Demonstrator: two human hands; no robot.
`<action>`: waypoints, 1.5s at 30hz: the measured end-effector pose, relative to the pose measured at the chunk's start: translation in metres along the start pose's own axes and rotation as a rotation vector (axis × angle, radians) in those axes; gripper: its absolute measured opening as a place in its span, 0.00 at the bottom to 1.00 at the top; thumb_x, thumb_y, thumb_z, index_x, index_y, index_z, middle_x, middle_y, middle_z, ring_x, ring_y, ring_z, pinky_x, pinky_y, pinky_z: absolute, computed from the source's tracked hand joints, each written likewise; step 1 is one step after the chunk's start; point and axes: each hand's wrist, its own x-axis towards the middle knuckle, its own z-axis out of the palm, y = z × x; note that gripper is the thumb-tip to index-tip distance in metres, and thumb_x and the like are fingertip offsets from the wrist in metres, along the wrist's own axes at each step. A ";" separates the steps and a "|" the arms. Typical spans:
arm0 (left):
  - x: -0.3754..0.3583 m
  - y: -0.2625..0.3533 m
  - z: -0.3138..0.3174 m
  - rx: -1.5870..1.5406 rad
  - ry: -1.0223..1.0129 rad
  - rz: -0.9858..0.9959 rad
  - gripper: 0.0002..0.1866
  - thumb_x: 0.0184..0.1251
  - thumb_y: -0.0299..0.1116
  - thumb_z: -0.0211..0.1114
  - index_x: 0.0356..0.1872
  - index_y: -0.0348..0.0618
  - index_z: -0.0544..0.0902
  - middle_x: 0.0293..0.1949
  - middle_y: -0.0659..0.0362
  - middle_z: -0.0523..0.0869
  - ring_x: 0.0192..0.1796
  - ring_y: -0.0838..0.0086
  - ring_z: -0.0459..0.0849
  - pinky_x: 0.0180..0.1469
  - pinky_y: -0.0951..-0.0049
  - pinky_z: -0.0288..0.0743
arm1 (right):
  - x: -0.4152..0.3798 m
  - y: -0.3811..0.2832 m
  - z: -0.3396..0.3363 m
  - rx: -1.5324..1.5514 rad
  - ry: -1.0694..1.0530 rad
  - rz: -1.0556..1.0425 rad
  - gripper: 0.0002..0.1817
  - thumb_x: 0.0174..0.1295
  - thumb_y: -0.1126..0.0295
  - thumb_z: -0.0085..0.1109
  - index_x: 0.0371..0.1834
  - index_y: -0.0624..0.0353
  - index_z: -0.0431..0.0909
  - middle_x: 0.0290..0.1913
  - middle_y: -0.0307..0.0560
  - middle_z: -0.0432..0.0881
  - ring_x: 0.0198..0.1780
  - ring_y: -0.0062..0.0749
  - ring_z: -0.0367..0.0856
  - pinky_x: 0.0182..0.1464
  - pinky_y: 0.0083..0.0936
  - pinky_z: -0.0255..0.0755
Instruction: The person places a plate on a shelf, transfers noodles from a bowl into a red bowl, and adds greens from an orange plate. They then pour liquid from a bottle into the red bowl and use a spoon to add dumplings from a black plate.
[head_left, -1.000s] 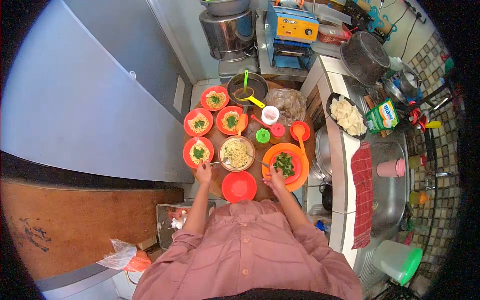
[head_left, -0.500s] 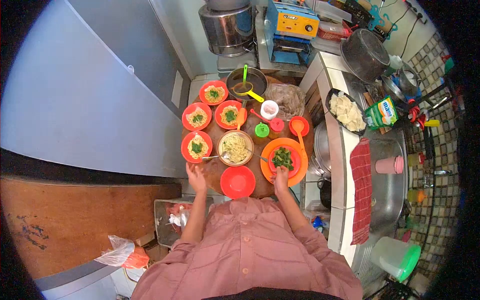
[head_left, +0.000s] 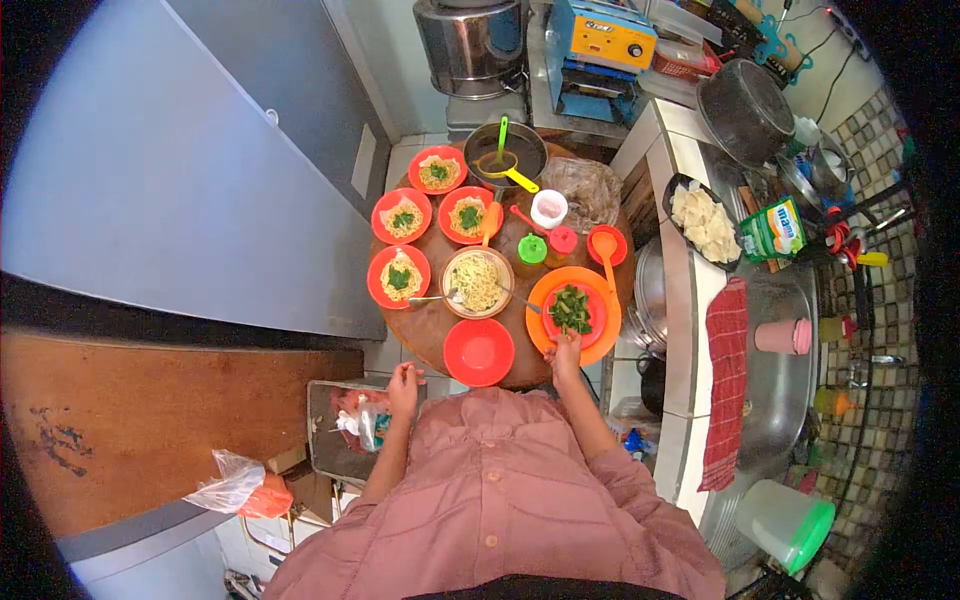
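Observation:
My right hand [head_left: 566, 354] is at the near edge of an orange plate [head_left: 611, 337], fingers pinched on chopped leafy greens [head_left: 571, 309] heaped on a red dish [head_left: 598, 312] there. My left hand [head_left: 405, 388] hangs just off the table's front left edge, fingers loosely bent, with nothing seen in it. Between the hands sits an empty red bowl [head_left: 479, 352]. Behind that bowl is a bowl of noodles [head_left: 477, 281] with fork-like utensils resting in it. Several red bowls on the left hold noodles topped with greens, the nearest being one noodle bowl [head_left: 398, 277].
Farther back on the round table [head_left: 428, 337] are a dark pan [head_left: 530, 155] with a strainer, a white tub [head_left: 549, 208], green and red-lidded jars and a plastic bag [head_left: 580, 190]. To the right, a counter holds a tray of pale wrappers [head_left: 703, 222] and a red cloth [head_left: 727, 385].
My left hand has drawn back from beside the left noodle bowl to the table's edge, its fingers less spread. My right hand stays at the greens. The view has shifted slightly.

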 end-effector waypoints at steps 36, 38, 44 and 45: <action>-0.007 0.010 0.075 0.417 0.131 0.189 0.22 0.56 0.34 0.59 0.51 0.34 0.69 0.38 0.47 0.82 0.40 0.61 0.83 0.42 0.65 0.75 | 0.032 -0.022 -0.055 0.094 -0.073 0.001 0.20 0.55 0.74 0.47 0.52 0.53 0.56 0.31 0.46 0.75 0.19 0.26 0.71 0.22 0.22 0.66; -0.001 -0.002 0.075 0.448 0.160 0.196 0.22 0.55 0.34 0.60 0.51 0.35 0.69 0.36 0.48 0.83 0.39 0.61 0.83 0.42 0.65 0.75 | 0.035 -0.026 -0.056 0.097 -0.089 0.003 0.20 0.55 0.74 0.47 0.51 0.52 0.56 0.32 0.46 0.75 0.19 0.26 0.71 0.22 0.22 0.67; -0.003 -0.010 0.077 0.602 0.241 0.131 0.23 0.51 0.33 0.62 0.49 0.35 0.70 0.31 0.50 0.83 0.37 0.59 0.83 0.40 0.64 0.74 | 0.039 -0.031 -0.062 0.107 -0.044 0.017 0.18 0.55 0.74 0.48 0.49 0.52 0.58 0.34 0.46 0.73 0.19 0.26 0.71 0.22 0.22 0.67; -0.003 -0.014 0.076 0.617 0.241 0.149 0.23 0.50 0.33 0.63 0.48 0.35 0.70 0.30 0.51 0.83 0.37 0.58 0.82 0.40 0.64 0.74 | 0.040 -0.031 -0.063 0.106 -0.047 0.027 0.18 0.55 0.74 0.48 0.49 0.52 0.58 0.34 0.46 0.73 0.19 0.26 0.71 0.22 0.23 0.68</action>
